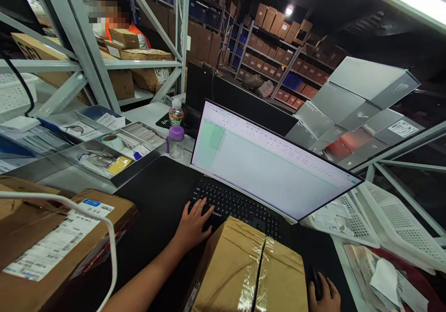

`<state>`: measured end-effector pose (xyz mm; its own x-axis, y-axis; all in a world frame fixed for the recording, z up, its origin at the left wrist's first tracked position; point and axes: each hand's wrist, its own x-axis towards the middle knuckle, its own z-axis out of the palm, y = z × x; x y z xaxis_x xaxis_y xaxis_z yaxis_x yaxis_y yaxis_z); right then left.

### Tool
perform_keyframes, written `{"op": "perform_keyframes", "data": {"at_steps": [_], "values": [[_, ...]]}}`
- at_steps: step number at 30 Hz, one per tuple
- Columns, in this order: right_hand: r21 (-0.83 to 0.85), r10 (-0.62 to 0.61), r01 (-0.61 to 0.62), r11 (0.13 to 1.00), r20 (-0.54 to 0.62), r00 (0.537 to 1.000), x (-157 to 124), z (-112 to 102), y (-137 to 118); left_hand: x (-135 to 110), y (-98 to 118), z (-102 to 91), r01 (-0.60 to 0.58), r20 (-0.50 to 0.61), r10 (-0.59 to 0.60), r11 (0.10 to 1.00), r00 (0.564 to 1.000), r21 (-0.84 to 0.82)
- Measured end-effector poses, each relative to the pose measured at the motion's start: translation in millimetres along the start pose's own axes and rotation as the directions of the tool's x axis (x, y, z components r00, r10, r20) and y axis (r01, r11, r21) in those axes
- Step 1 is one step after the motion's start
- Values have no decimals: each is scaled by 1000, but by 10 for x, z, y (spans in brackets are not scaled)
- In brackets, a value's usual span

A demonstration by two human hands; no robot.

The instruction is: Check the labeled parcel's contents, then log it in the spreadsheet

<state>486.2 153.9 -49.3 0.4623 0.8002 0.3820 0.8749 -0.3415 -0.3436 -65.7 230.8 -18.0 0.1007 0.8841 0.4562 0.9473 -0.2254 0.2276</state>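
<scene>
The left hand (193, 226) lies flat on the keyboard (240, 205), grip open and empty, reaching round the taped box (249, 275) at the bench (156, 200) edge, while the right hand (325, 295) cups what looks like a mouse (315, 282), its grip loosely curled.

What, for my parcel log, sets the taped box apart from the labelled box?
Tape: the taped box has clear strips along its seam; the labelled box shows none.
Label: the labelled box carries a white barcode sheet; the taped box's top bears none.
Place: the taped box sits between left hand on keyboard and right hand on mouse; the labelled box lies far left.
Both are brown cardboard.
</scene>
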Motion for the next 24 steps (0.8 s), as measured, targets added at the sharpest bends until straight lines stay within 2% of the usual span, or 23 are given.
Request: {"op": "perform_keyframes", "data": {"at_steps": [6,16,24], "values": [[12,8,-9,1000,34,999,5,-21,-16,-2,-4,39,-2,-37,3,1000,999,12],[-4,47,-47,999,59,997,0,-85,-85,3,-4,16,-6,-29,6,1000,1000,0],[-2,25,-25,1000,39,999,-18,-81,-102,4,-5,17,-11,-33,11,1000,999,21]]}}
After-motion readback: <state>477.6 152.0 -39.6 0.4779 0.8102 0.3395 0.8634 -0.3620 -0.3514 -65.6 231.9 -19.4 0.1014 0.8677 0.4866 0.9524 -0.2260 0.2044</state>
